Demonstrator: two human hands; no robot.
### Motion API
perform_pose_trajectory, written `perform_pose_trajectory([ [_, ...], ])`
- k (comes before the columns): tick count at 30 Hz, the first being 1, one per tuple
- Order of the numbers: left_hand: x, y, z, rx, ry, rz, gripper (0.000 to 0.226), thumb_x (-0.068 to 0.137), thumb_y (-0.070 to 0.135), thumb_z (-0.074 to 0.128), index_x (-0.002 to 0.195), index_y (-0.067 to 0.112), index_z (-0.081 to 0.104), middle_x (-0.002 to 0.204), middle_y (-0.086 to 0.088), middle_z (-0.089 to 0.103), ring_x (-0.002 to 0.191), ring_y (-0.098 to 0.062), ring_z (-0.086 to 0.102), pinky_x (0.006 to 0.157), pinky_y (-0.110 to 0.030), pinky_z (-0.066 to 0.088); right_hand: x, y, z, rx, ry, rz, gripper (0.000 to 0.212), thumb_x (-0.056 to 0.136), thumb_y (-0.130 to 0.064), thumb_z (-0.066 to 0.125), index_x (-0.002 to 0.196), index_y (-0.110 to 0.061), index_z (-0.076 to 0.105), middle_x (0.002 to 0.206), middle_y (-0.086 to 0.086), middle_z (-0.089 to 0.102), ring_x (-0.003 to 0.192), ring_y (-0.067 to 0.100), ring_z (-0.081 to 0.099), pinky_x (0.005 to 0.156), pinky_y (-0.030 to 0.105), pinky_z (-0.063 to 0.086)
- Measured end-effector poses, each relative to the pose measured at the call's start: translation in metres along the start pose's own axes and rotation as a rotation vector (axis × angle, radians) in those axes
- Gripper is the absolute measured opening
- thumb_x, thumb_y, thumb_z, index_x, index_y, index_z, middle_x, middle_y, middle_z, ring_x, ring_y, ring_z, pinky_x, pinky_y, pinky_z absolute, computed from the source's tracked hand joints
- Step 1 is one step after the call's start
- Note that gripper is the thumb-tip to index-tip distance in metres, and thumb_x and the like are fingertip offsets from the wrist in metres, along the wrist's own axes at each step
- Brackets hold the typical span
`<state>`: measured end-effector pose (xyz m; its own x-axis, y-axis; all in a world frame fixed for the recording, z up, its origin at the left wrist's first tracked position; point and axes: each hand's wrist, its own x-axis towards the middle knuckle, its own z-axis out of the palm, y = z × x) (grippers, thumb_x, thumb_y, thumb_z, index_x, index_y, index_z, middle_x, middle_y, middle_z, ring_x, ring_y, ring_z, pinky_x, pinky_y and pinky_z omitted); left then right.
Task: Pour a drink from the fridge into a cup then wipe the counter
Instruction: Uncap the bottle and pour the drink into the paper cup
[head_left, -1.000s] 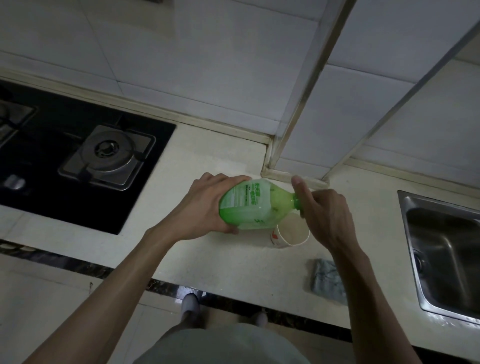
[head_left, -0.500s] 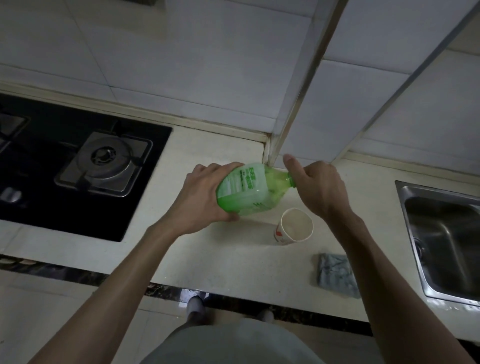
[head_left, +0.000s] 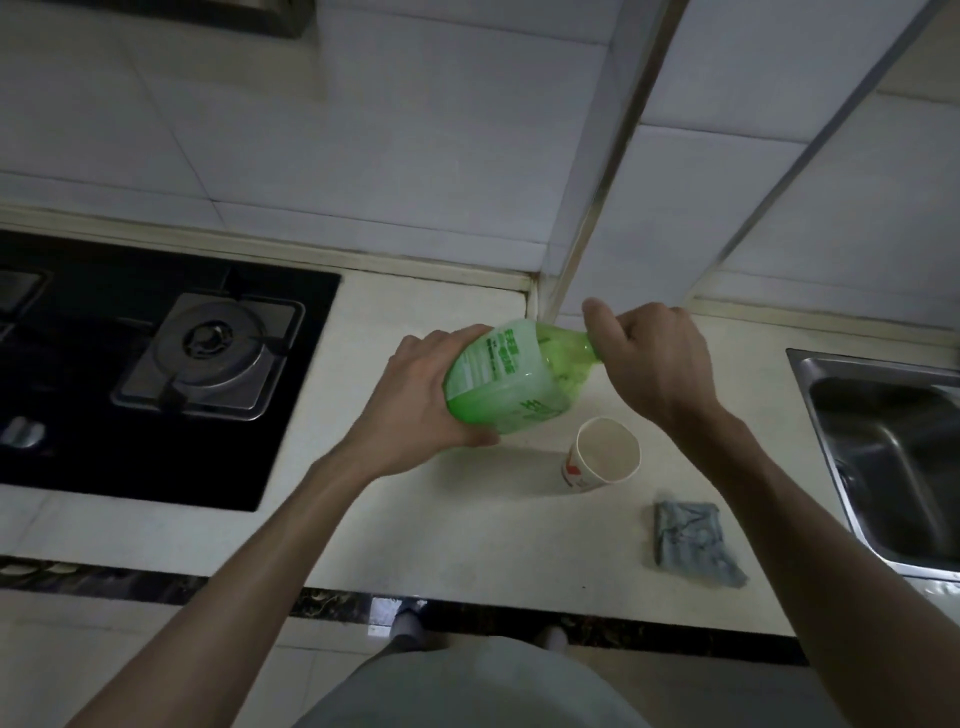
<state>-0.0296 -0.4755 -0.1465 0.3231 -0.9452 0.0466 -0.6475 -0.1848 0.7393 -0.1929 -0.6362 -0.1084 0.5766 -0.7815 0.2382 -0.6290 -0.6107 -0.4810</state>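
Left hand (head_left: 421, 400) grips the tilted bottle (head_left: 506, 382) at centre frame, right hand (head_left: 654, 358) fingers curled round its neck, cup (head_left: 605, 457) on the counter (head_left: 467, 525) just below: open it at this tilt and drink could slosh past the cup.

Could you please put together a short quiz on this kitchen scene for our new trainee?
1. True or false: the green bottle stands upright on the counter.
2. Which hand grips the bottle's neck end? A) left hand B) right hand
3. Fill in: the folded cloth lies between the paper cup and the ____.
Key: 1 false, it is held tilted; 2 B; 3 sink.
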Motion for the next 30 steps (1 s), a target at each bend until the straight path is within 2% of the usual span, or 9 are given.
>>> perform_pose_trajectory([
  [2,0.001,-0.002,-0.013,-0.093,-0.142,-0.04,0.093,0.055,0.033,0.093,0.135,0.04,0.046,0.118,0.018,0.057,0.106,-0.004,0.051,0.087,-0.016,0.043,-0.004,-0.001,-0.006,-0.076,0.031,-0.123,0.061,0.094,-0.044,0.042,0.041,-0.016,0.031,0.037,-0.003,0.024,0.034,0.016,0.021,0.043,0.024,0.024],
  [4,0.002,-0.005,-0.024,-0.246,-0.291,-0.085,0.091,0.055,0.027,0.095,0.134,0.038,0.05,0.119,0.021,0.062,0.109,0.001,0.059,0.09,-0.023,0.052,-0.003,-0.003,-0.01,-0.129,0.017,-0.241,0.062,0.094,-0.047,0.036,0.043,-0.012,0.034,0.035,0.002,0.03,0.032,0.018,0.026,0.043,0.025,0.027],
  [7,0.0,-0.01,-0.027,-0.347,-0.339,-0.093,0.091,0.056,0.018,0.094,0.135,0.035,0.051,0.119,0.017,0.065,0.11,-0.004,0.063,0.091,-0.034,0.056,-0.001,-0.008,-0.008,-0.107,-0.001,-0.319,0.062,0.095,-0.042,0.035,0.042,-0.01,0.033,0.033,0.004,0.029,0.03,0.018,0.024,0.042,0.022,0.023],
  [11,-0.007,-0.013,-0.018,-0.366,-0.283,-0.073,0.093,0.056,0.018,0.094,0.135,0.038,0.049,0.121,0.017,0.062,0.112,-0.004,0.061,0.093,-0.037,0.055,0.0,-0.021,-0.001,-0.109,0.037,-0.24,0.057,0.091,-0.028,0.041,0.038,-0.017,0.024,0.034,-0.006,0.019,0.03,0.013,0.018,0.044,0.019,0.017],
  [14,-0.011,-0.017,-0.014,-0.296,-0.203,-0.052,0.094,0.056,0.022,0.094,0.135,0.037,0.045,0.124,0.015,0.057,0.115,-0.004,0.055,0.095,-0.034,0.05,-0.002,-0.029,0.001,-0.125,0.017,-0.144,0.053,0.087,-0.026,0.039,0.037,-0.016,0.024,0.034,-0.005,0.018,0.031,0.014,0.018,0.044,0.021,0.018],
  [18,-0.02,-0.019,-0.004,-0.124,-0.019,0.003,0.095,0.06,0.031,0.09,0.14,0.036,0.039,0.118,0.007,0.051,0.107,-0.014,0.053,0.091,-0.042,0.049,-0.003,-0.035,0.008,-0.105,-0.013,-0.031,0.049,0.083,-0.029,0.037,0.039,-0.009,0.029,0.036,0.001,0.021,0.034,0.018,0.02,0.045,0.025,0.025],
  [25,-0.043,-0.02,0.018,-0.17,0.032,-0.035,0.098,0.061,0.029,0.09,0.142,0.034,0.037,0.117,0.005,0.05,0.108,-0.016,0.054,0.089,-0.046,0.049,-0.014,-0.033,0.011,-0.165,-0.049,-0.048,0.054,0.086,-0.032,0.039,0.038,-0.008,0.032,0.036,0.002,0.027,0.033,0.018,0.023,0.046,0.028,0.034],
  [28,-0.049,-0.012,0.028,-0.085,0.094,-0.06,0.096,0.062,0.029,0.089,0.143,0.031,0.037,0.117,0.003,0.052,0.106,-0.018,0.053,0.088,-0.045,0.049,-0.019,-0.029,0.013,-0.136,-0.041,-0.045,0.05,0.083,-0.031,0.037,0.04,-0.006,0.033,0.037,0.003,0.026,0.034,0.017,0.022,0.045,0.027,0.031],
  [30,-0.055,-0.005,0.036,-0.038,0.144,-0.083,0.096,0.062,0.029,0.088,0.143,0.032,0.036,0.117,0.002,0.052,0.105,-0.018,0.052,0.088,-0.044,0.048,-0.02,-0.027,0.014,-0.113,-0.045,-0.039,0.051,0.085,-0.031,0.039,0.042,-0.004,0.035,0.039,0.004,0.026,0.036,0.019,0.023,0.046,0.03,0.035],
])
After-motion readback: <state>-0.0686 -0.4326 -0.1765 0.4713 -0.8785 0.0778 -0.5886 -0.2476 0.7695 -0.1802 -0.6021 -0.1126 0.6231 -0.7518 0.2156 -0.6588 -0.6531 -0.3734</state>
